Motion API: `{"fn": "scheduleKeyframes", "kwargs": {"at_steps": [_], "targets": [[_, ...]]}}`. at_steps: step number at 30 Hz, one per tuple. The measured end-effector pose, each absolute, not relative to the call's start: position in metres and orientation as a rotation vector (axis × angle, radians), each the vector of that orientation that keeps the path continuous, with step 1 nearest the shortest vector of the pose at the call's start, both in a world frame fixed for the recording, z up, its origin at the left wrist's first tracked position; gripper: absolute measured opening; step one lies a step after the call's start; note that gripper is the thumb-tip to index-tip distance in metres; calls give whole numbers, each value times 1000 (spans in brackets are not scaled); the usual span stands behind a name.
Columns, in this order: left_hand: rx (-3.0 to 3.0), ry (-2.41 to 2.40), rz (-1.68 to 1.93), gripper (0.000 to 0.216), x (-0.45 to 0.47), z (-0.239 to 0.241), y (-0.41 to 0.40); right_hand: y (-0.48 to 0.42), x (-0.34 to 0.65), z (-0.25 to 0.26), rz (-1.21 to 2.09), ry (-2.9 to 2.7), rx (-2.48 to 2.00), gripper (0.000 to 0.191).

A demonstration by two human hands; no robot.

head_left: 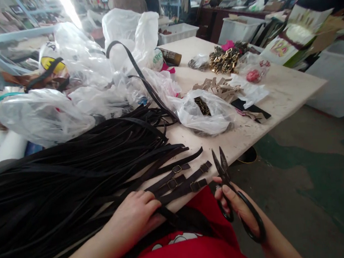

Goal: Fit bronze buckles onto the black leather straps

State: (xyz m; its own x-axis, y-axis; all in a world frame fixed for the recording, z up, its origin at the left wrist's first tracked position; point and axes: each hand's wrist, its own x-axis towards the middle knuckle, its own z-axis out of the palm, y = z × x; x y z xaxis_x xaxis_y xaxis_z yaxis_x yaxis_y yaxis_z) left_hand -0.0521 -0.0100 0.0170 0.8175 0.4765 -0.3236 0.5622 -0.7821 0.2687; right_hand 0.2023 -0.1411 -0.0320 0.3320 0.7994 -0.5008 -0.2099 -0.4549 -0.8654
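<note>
My left hand (135,214) lies at the table's front edge with its fingers curled on a black strap (170,215). That strap runs over the edge towards my lap. In my right hand (237,207), a pair of scissors (225,173) with black handles points upward, its blades slightly apart and touching nothing. Just beyond my left hand lie several straps with brass-coloured buckles (177,169). A large heap of long black straps (67,174) spreads across the left of the table and passes partly under my left forearm.
Clear plastic bags (44,116) crowd the table's far left. An opened bag (210,117) holds small metal pieces. Behind it are tan scraps (216,88) and a pile of brass-coloured buckles (224,60). White bins (336,78) stand beyond the table's right edge.
</note>
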Motion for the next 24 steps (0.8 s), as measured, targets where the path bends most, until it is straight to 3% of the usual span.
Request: {"fn": "scheduleKeyframes", "kwargs": {"at_steps": [7,14,20,24], "targets": [[2850,583,-206,15,-45,-20,-21,-140,201,-33,1327,-594,-1595,54],[2853,910,367,26,-36,-14,-1,-148,203,-48,1304,-455,-1605,53],[2944,930,82,30,-19,-33,4,-144,201,-44,1306,-446,-1547,52],[2878,981,84,32,-29,-28,2,-146,201,-46,1296,-434,-1536,54]]}}
